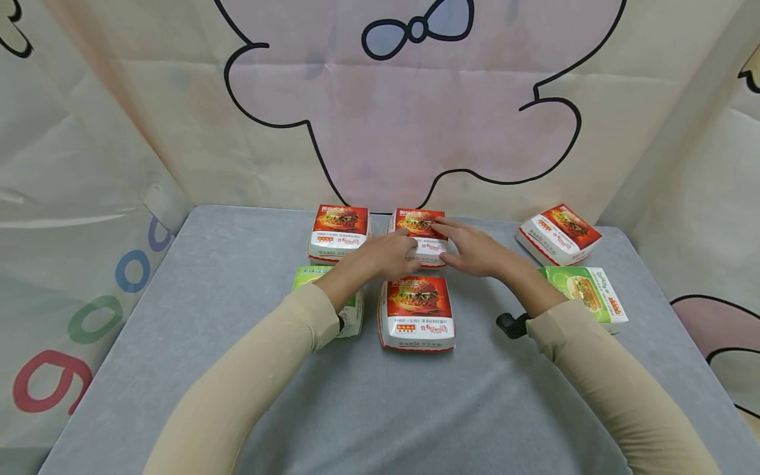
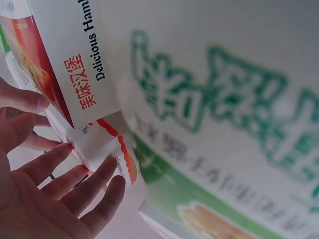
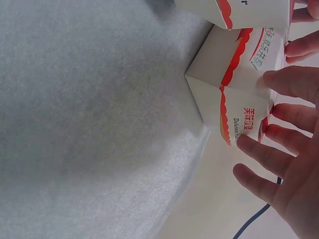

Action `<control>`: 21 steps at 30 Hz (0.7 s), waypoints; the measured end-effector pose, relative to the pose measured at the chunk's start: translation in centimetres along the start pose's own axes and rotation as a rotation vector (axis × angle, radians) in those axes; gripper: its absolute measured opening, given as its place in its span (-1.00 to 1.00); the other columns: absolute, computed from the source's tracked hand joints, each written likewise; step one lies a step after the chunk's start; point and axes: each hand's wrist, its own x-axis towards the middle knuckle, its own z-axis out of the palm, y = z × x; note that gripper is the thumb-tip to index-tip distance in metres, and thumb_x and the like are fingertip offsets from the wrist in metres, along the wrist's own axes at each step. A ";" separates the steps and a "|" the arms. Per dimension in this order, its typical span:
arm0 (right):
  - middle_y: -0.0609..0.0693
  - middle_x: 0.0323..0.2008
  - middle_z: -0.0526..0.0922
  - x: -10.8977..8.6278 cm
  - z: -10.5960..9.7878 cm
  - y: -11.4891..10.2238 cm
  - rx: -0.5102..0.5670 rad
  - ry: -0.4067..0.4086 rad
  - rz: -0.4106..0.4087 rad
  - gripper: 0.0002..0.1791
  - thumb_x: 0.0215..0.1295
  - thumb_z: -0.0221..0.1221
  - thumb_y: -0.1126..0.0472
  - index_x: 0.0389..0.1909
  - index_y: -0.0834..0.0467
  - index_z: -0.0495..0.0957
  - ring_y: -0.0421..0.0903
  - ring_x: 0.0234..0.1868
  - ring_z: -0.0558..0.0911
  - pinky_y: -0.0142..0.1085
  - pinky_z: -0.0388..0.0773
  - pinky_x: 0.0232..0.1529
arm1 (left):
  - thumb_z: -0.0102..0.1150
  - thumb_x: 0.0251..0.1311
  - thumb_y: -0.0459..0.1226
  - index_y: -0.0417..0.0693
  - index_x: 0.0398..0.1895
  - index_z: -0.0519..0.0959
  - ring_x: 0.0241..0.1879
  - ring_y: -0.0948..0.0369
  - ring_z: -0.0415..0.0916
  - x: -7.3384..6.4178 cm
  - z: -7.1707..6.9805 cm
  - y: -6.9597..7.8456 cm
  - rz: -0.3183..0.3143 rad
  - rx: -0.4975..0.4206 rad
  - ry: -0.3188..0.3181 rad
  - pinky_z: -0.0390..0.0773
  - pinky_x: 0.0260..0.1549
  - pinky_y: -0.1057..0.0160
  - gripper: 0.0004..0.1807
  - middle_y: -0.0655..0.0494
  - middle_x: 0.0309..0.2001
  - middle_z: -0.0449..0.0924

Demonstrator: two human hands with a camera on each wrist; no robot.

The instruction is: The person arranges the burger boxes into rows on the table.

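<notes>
In the head view, both hands are at a red-and-white burger box (image 1: 429, 247) in the middle of the back row. My left hand (image 1: 388, 256) lies over its left side, fingers extended; in the left wrist view that hand (image 2: 60, 194) has its fingers spread near the box. My right hand (image 1: 473, 251) touches the right side, with fingertips on the lid. The right wrist view shows this hand (image 3: 294, 144) with loosely bent fingers along the box (image 3: 249, 64). Just in front stands another red burger box (image 1: 417, 315).
Left of the hands is a third red box (image 1: 340, 231), with a green burger box (image 1: 353, 322) in front, partly under the left forearm. On the right, a tilted-angle red box (image 1: 560, 235) stands behind a green one (image 1: 584, 293). Grey cloth (image 1: 475, 409) covers the table before a printed curtain.
</notes>
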 end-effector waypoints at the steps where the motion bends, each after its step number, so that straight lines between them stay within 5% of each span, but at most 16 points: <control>1: 0.28 0.51 0.10 0.0 0.0 0.0 0.001 0.002 -0.002 -0.28 0.38 0.19 0.22 0.48 0.30 0.18 0.26 0.46 0.19 0.16 0.24 0.34 | -0.01 0.46 0.01 -0.03 0.39 0.42 0.36 0.00 0.31 0.0 0.0 0.0 -0.003 0.000 -0.002 0.26 0.31 -0.16 -0.45 -0.02 0.47 0.20; 21: 0.25 0.51 0.11 0.0 0.3 -0.2 -0.011 0.001 0.004 -0.32 0.40 0.15 0.21 0.49 0.26 0.20 0.26 0.45 0.22 0.17 0.25 0.33 | 0.01 0.45 0.00 -0.09 0.36 0.45 0.34 0.03 0.32 0.0 -0.2 -0.1 0.011 -0.004 0.001 0.34 0.27 -0.08 -0.46 -0.05 0.45 0.23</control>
